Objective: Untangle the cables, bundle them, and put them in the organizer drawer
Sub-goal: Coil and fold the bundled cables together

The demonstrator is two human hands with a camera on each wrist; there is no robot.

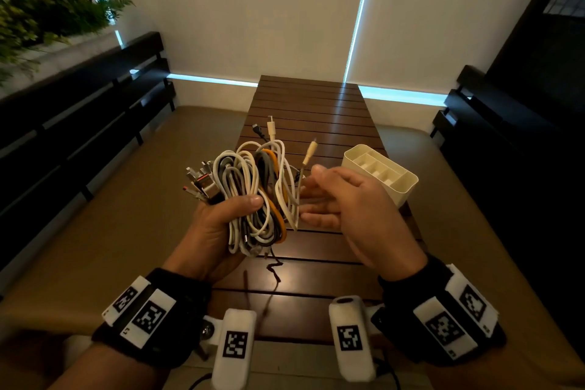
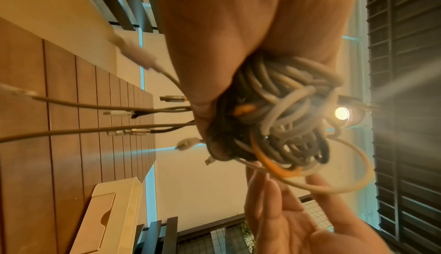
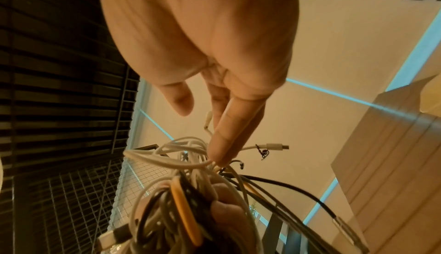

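My left hand [image 1: 221, 225] grips a tangled bundle of cables [image 1: 253, 193], white, grey, black and orange, held up above the wooden table [image 1: 316, 111]. Several plug ends stick out at the bundle's left and top. My right hand [image 1: 335, 199] is beside the bundle on its right, fingers straight, with the fingertips [image 3: 219, 156] touching the white loops. In the left wrist view the bundle of cables [image 2: 281, 118] fills my palm and loose ends trail toward the table. The white organizer [image 1: 380, 174] with its divided compartments stands on the table, just right of my right hand.
A thin dark twist tie [image 1: 273, 269] lies on the table under the bundle. Dark slatted benches [image 1: 79, 123] run along both sides of the table. Plants [image 1: 41, 0] stand at the far left. Blinds cover the windows behind.
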